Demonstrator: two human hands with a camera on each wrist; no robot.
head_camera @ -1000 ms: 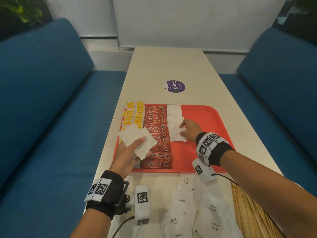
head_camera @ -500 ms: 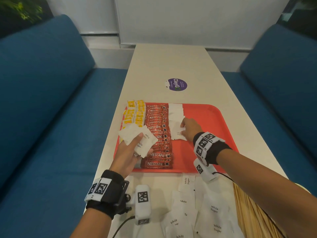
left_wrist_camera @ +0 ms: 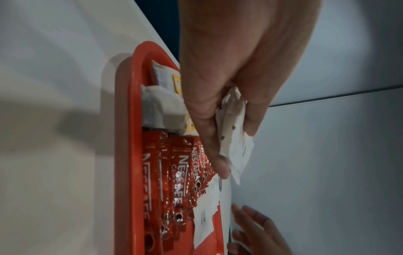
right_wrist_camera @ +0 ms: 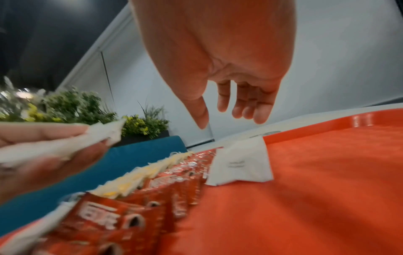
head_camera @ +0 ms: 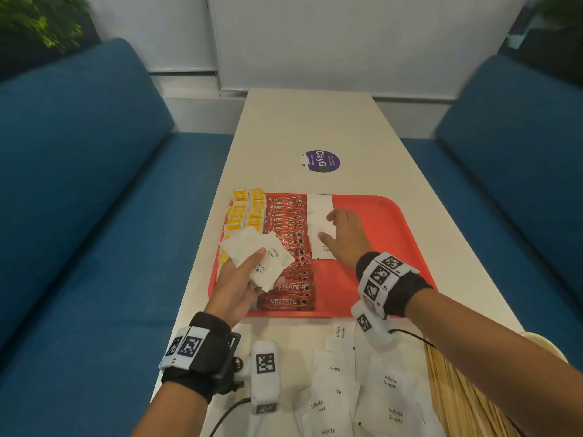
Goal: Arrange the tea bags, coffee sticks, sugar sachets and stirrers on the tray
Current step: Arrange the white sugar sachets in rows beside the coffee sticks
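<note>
The fingers (right_wrist_camera: 246,105) of the right hand (head_camera: 347,238) hang loosely spread and hold nothing, poised over the column of white sugar sachets (head_camera: 321,225) laid down the middle of the red tray (head_camera: 394,234); from the head view the fingertips look to be at the sachets' right edge, while the right wrist view shows them lifted clear of the tray floor. The left hand (head_camera: 239,285) grips a fanned bunch of sugar sachets (head_camera: 257,253), thumb on top and fingers (left_wrist_camera: 209,138) curled beneath, held above the tray's left side. On the tray, yellow tea bags (head_camera: 249,209) fill the left edge in 2 rough columns, and just beside them runs a tight overlapping row of red Nescafe coffee sticks (head_camera: 290,247), reaching from the far rim to the near rim. The sachet column starts at the far rim and stops partway down; the tray's right half is bare red plastic. On the tabletop (head_camera: 315,121) in front of the tray's near rim lies a loose scatter of more sachets (head_camera: 362,389) marked "White Sugar". A bundle of wooden stirrers (head_camera: 457,395) lies at the near right corner, off the tray. A round purple sticker (head_camera: 322,161) sits beyond the tray.
</note>
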